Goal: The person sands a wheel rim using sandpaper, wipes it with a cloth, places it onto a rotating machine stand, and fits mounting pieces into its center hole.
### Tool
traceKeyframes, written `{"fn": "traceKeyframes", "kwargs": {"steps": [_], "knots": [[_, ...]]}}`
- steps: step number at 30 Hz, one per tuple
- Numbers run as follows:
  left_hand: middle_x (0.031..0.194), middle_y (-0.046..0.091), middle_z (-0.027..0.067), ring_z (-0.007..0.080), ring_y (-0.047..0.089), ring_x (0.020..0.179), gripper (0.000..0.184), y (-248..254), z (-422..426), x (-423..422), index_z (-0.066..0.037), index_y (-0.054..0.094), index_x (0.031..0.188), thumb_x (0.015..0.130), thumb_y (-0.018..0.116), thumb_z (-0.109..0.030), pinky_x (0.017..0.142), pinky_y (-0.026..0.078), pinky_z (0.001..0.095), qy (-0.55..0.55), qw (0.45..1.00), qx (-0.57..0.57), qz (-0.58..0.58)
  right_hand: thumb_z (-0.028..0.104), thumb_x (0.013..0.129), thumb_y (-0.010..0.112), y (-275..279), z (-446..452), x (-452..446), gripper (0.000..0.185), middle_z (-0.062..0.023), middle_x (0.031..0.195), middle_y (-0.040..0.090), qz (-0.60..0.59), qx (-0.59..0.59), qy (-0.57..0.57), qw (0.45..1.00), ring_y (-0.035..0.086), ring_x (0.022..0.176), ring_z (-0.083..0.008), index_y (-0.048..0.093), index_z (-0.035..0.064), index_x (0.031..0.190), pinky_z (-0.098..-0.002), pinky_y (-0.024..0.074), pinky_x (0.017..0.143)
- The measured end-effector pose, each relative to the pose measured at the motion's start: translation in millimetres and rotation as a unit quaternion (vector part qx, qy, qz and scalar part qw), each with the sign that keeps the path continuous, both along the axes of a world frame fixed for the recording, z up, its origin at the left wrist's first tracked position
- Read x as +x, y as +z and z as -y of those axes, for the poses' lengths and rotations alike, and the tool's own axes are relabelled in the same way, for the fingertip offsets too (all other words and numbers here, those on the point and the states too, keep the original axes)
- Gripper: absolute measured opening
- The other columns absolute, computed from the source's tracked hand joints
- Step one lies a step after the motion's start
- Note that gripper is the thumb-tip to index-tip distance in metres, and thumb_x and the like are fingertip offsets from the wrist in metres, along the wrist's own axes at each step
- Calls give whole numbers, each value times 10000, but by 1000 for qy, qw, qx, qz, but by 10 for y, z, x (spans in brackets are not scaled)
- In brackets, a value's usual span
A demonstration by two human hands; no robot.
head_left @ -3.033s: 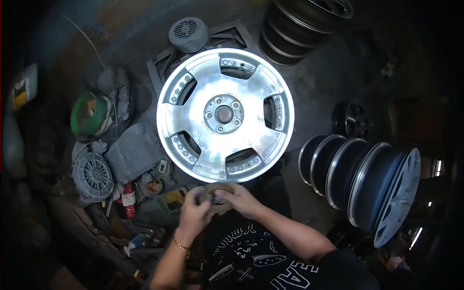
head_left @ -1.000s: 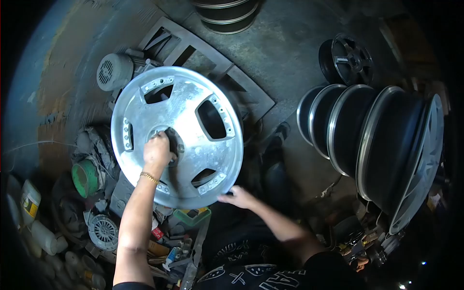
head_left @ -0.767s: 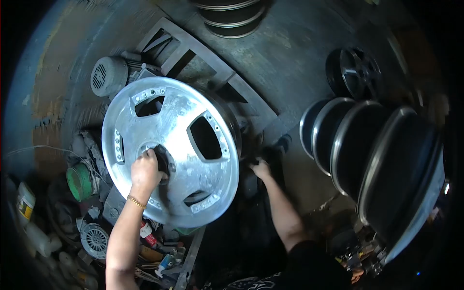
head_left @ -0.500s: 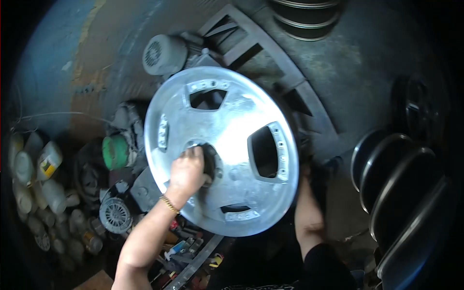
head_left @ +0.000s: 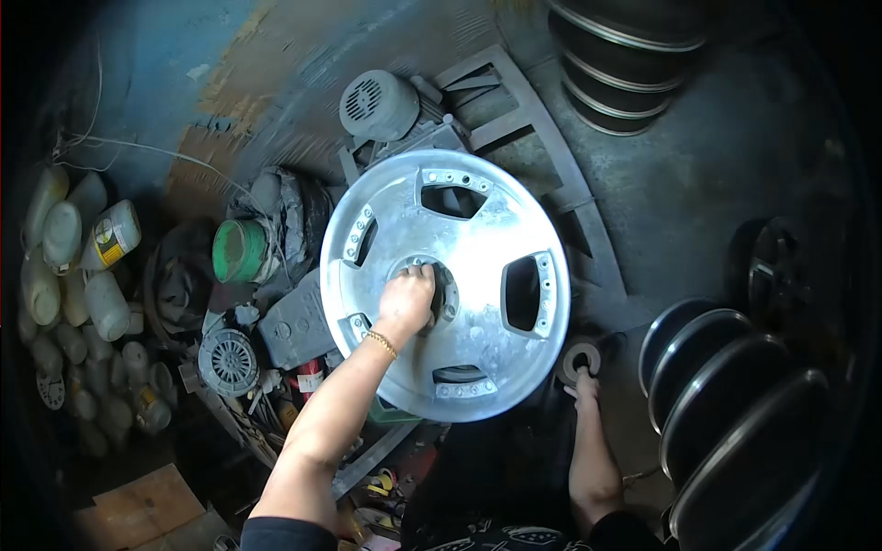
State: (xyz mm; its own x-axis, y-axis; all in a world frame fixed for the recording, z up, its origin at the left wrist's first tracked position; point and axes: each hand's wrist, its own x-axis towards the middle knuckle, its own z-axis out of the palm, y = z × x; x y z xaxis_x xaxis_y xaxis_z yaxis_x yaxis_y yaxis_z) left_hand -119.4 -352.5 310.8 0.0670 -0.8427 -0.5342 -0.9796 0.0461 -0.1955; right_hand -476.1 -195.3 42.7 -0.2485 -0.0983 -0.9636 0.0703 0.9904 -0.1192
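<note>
A large silvery wheel rim [head_left: 478, 239] with window-like openings and rows of bolt holes faces me. My left hand [head_left: 407, 298], with a gold bracelet on its wrist, has its fingers hooked into the rim's centre hole and grips the hub edge. Low on the right, just past the rim's edge, my right hand [head_left: 584, 390] holds the lower side of a grey ring-shaped piece [head_left: 569, 366]. One of its digits reaches into the ring's hole. What this ring is, and whether anything supports it, I cannot make out.
Stacked wheel rims [head_left: 726, 386] stand at the right, with another stack [head_left: 625, 64] at the top. Behind the held rim are a grey motor [head_left: 378, 106] and a metal frame [head_left: 542, 129]. Plastic bottles [head_left: 108, 308] and a green tub [head_left: 239, 251] lie left.
The wheel rim and my left hand sit further right in view, as does the background. My right hand, hidden behind the rim before, now shows with the grey ring.
</note>
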Motion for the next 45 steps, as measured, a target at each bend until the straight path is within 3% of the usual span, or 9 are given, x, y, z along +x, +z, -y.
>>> {"fn": "traceKeyframes", "kwargs": {"steps": [7, 10, 15, 18, 21, 25, 27, 31, 45], "knots": [[1032, 658, 142, 346, 618, 1043, 695, 266, -78, -128, -22, 576, 1151, 572, 878, -258, 937, 491, 418, -85, 996, -17, 5, 262, 873, 635, 1764, -200, -626, 571, -234, 1030, 668, -96, -168, 9, 981, 699, 908, -340, 480, -135, 1253, -371, 596, 634], [1262, 566, 184, 337, 528, 1210, 885, 854, -401, -448, -14, 491, 1332, 635, 874, -402, 1019, 432, 421, 73, 925, -97, -360, 213, 838, 656, 2988, -140, -562, 585, -263, 964, 676, -221, -394, 262, 853, 682, 950, -390, 468, -142, 1263, -424, 563, 745], [1494, 335, 178, 272, 338, 1389, 1274, 1593, -1103, -834, -17, 190, 1512, 591, 864, -584, 1119, 331, 399, 279, 432, 380, -769, 121, 617, 809, 4437, 650, 83, 728, -179, 1204, 611, 65, -629, 532, 563, 638, 1062, -359, 507, 42, 1275, -425, 524, 926], [1501, 323, 160, 260, 314, 1391, 1409, 1557, -1317, -371, 10, 230, 1489, 427, 890, -640, 1158, 230, 425, 152, 605, 276, -732, 183, 668, 769, 4761, 997, 771, 689, -143, 1288, 561, 123, -679, 603, 400, 635, 1040, -257, 506, 47, 1290, -370, 588, 808], [1457, 387, 150, 256, 406, 1333, 1350, 1768, -1325, -140, 4, 228, 1487, 490, 882, -628, 1101, 342, 415, 270, 584, 140, -752, 180, 737, 703, 4595, 1147, 1308, 607, -68, 1341, 506, 67, -709, 622, 326, 589, 1093, -240, 507, 95, 1305, -362, 595, 764], [1422, 420, 161, 269, 470, 1271, 1056, 1773, -1113, -129, 5, 208, 1497, 695, 811, -323, 1062, 391, 401, 420, 446, -34, -790, 53, 747, 671, 4247, 1401, 1794, 734, -139, 1322, 508, 53, -764, 538, 353, 598, 1088, -309, 399, 99, 1427, -370, 591, 789], [1423, 409, 195, 286, 454, 1283, 990, 1539, -869, 55, 16, 230, 1493, 693, 767, -217, 1065, 382, 399, 418, 506, -71, -751, 59, 795, 672, 4315, 1454, 1746, 749, -199, 1346, 486, 19, -679, 543, 494, 567, 1161, -381, 350, 124, 1468, -391, 565, 858], [1435, 356, 271, 414, 371, 1320, 1171, 896, -429, 230, -14, 307, 1460, 531, 887, -428, 1043, 405, 492, 201, 903, -216, -312, 131, 856, 653, 4096, 1247, 941, 707, -212, 1361, 486, -58, -649, 466, 598, 551, 1166, -405, 324, 126, 1481, -444, 481, 971], [1455, 286, 225, 443, 284, 1344, 1247, 277, -358, 14, -132, 275, 1477, 467, 926, -463, 968, 404, 658, 229, 949, -118, -181, 194, 865, 668, 3687, -14, -9, 647, -193, 1140, 656, -146, -410, 411, 801, 688, 891, -323, 397, 100, 1445, -422, 547, 819]]}}
